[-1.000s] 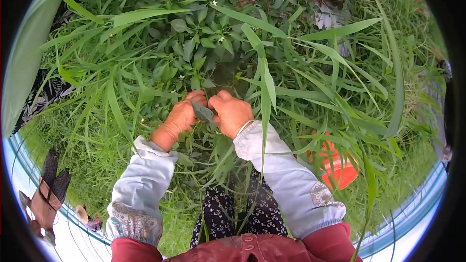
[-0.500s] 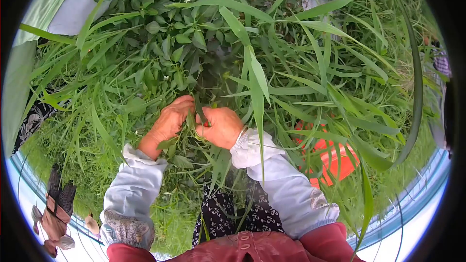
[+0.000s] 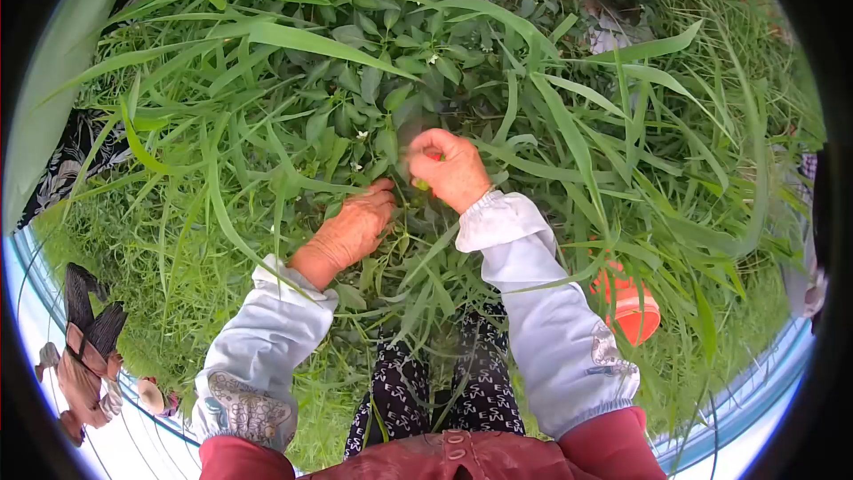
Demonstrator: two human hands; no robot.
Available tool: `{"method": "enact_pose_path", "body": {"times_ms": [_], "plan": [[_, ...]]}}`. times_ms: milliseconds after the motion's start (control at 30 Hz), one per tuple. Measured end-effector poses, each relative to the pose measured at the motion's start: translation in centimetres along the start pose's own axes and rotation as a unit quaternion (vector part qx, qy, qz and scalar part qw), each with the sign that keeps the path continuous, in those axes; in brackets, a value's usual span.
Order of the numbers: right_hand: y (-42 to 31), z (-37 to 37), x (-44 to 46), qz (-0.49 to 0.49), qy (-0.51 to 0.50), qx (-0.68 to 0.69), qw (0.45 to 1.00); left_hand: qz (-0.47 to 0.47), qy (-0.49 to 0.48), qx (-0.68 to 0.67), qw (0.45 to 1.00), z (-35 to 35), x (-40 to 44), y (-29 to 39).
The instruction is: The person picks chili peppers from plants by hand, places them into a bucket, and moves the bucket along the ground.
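Note:
A leafy pepper plant [image 3: 342, 116] with small white flowers fills the middle. My right hand [image 3: 453, 169] is closed in front of it, its fingertips smeared by motion. Red and green bits of chili peppers [image 3: 421, 184] show between its fingers. Lower and to the left, my left hand [image 3: 351, 229] reaches in among the stems with its fingers curled. Leaves cover those fingertips, so what they grip cannot be made out. The two hands are a short way apart.
Long grass blades [image 3: 569, 133] arch over the plants on both sides. An orange-red bucket [image 3: 636, 315] sits in the grass by my right forearm. Pale green cloth [image 3: 53, 98] and dark patterned cloth [image 3: 75, 160] are at the left edge.
My right hand has moved up and away from my left hand, with the red and green pieces in it. My left hand has shifted slightly right in view.

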State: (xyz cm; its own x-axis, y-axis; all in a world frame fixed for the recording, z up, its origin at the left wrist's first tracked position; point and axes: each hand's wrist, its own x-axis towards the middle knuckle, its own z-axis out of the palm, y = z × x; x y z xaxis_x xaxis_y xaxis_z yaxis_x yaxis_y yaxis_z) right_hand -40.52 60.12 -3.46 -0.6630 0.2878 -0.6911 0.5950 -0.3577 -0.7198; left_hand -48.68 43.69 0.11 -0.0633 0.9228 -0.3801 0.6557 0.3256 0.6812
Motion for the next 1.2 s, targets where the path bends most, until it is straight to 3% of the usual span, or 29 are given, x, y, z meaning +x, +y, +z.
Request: {"method": "enact_pose_path", "body": {"times_ms": [33, 67, 167, 200, 233, 433, 567, 700, 767, 800, 833, 900, 933, 1000, 1067, 1200], "plan": [[-0.4, 1.2, 0.3, -0.011, 0.000, 0.008, 1.000, -0.002, 0.000, 0.000, 1.000, 0.0, 0.1, 0.0], [-0.8, 1.8, 0.5, -0.023, 0.048, -0.083, 0.995, 0.002, 0.006, 0.013, 1.000, -0.1, 0.2, 0.1], [0.5, 3.2, 2.0, -0.075, 0.013, -0.139, 0.987, 0.011, 0.004, 0.048, 0.999, 0.7, 0.3, 0.2], [-1.1, 3.3, 1.3, -0.045, -0.032, -0.179, 0.982, -0.058, -0.050, 0.043, 0.996, 1.4, 0.0, 0.2], [-2.1, 3.4, 0.8, -0.051, -0.041, -0.212, 0.975, -0.051, -0.039, 0.038, 0.997, 1.4, -0.1, 0.1], [-3.1, 4.1, -0.5, -0.120, -0.025, -0.447, 0.886, -0.033, -0.021, 0.053, 0.998, 2.2, 0.1, 0.0], [-3.5, 2.5, -0.2, -0.104, -0.059, -0.472, 0.873, 0.000, 0.011, 0.045, 0.999, 2.0, 0.1, 0.0], [-2.0, 1.3, -0.4, -0.161, -0.032, -0.451, 0.877, 0.019, 0.024, 0.090, 0.995, 2.4, -0.5, -0.6], [0.4, 1.1, 0.6, -0.156, -0.023, -0.202, 0.967, 0.010, 0.001, 0.098, 0.995, 2.5, -0.3, -0.6], [0.2, 1.1, 0.6, -0.149, -0.017, -0.071, 0.986, 0.006, -0.011, 0.101, 0.995, 2.5, -0.2, -0.4], [-0.1, 1.0, 0.4, -0.034, -0.018, 0.014, 0.999, -0.017, -0.043, 0.103, 0.994, 2.6, 0.0, -0.2], [-1.0, 0.8, -0.4, 0.195, -0.021, 0.182, 0.964, -0.062, -0.108, 0.108, 0.986, 2.6, 0.2, 0.5], [-1.4, 0.3, -0.7, 0.154, -0.084, 0.233, 0.957, -0.032, -0.053, 0.131, 0.989, 2.6, 0.1, 0.6], [-0.8, 0.3, -1.2, 0.155, -0.053, 0.274, 0.947, 0.028, 0.057, 0.175, 0.983, 2.4, -0.4, 0.5], [-0.7, 0.5, -2.4, 0.163, -0.005, 0.306, 0.938, 0.026, 0.048, 0.159, 0.986, 2.1, -1.2, 0.0], [-1.3, 0.6, -5.6, 0.211, -0.099, 0.217, 0.948, 0.014, -0.002, 0.154, 0.988, 1.6, -3.2, -0.4]]}}
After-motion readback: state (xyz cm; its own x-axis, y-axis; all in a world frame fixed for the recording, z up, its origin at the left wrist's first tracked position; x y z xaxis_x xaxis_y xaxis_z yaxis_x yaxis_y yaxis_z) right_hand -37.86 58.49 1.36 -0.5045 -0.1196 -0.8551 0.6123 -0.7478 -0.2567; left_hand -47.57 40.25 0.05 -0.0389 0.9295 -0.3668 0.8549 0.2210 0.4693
